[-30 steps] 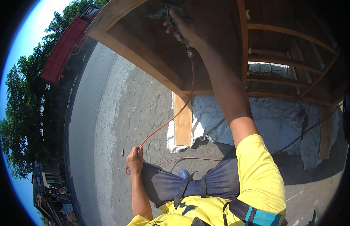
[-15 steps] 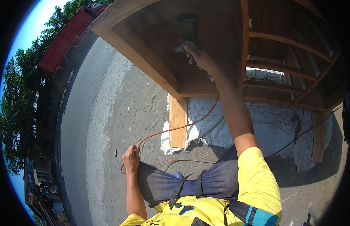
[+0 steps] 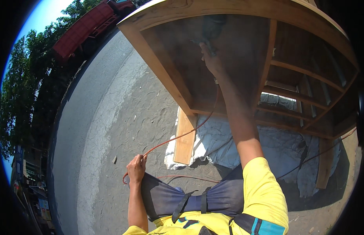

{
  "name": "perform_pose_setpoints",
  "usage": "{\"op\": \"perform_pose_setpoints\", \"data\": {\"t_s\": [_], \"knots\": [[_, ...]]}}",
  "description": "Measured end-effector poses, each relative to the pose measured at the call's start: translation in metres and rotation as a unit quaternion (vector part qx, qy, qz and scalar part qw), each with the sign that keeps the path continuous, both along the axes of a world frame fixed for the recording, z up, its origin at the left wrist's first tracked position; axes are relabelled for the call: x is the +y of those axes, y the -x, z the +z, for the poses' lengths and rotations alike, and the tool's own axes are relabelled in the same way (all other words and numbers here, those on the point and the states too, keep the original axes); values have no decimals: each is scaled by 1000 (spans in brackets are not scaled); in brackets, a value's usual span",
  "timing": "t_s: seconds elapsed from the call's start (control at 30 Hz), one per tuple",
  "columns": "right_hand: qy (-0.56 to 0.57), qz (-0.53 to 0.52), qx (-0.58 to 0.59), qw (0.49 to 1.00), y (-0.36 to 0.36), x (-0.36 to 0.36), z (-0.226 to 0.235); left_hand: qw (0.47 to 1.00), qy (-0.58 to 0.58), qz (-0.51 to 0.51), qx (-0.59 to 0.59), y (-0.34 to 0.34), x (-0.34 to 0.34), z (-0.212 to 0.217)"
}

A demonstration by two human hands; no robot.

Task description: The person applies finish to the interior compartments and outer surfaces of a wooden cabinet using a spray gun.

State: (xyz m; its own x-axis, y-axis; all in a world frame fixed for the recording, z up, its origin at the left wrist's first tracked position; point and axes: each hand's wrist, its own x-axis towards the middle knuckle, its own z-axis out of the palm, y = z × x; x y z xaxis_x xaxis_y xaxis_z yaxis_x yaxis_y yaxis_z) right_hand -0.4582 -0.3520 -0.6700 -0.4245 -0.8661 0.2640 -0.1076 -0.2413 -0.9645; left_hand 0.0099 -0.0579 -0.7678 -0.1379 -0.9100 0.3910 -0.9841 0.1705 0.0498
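My right hand (image 3: 211, 62) reaches inside the wooden cabinet (image 3: 150, 58), closed round the handle of a spray gun (image 3: 211, 29) with a dark cup on top. Shade and a pale haze blur the gun's outline there. From beneath the gun a thin orange-red air hose (image 3: 172, 139) runs down and left to my left hand (image 3: 136, 168). That hand is closed on the hose beside my left knee, and the hose loops below it and passes back across between my legs. The cabinet's open front faces me, with a large bay at left and slatted drawer openings at right.
A wooden board (image 3: 185, 139) juts from under the cabinet over a crumpled white sheet (image 3: 217, 150). Another board (image 3: 325, 168) sticks out at the right. Sandy ground borders the paved road (image 3: 86, 102) at left, where a red truck (image 3: 86, 31) stands by trees.
My right hand and the spray gun have moved up and deeper into the cabinet bay. The view has shifted, showing more of the cabinet's upper edge. My left hand keeps its hold on the hose.
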Motion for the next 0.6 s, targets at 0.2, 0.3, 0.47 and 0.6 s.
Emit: {"op": "perform_pose_setpoints", "data": {"t_s": [0.2,0.3,0.47,0.6], "knots": [[108,10,-78,991,-35,-30,47,999,20,6,25,-8,-3,-5],[106,7,-70,992,-53,-36,48,999,13,11,35,-15,2,-9],[40,-54,54,996,-17,-39,2,998,7,-43,40,-19,-16,-20],[-56,-25,67,996,-41,-9,-12,998,5,-36,57,-34,-7,-27]]}}
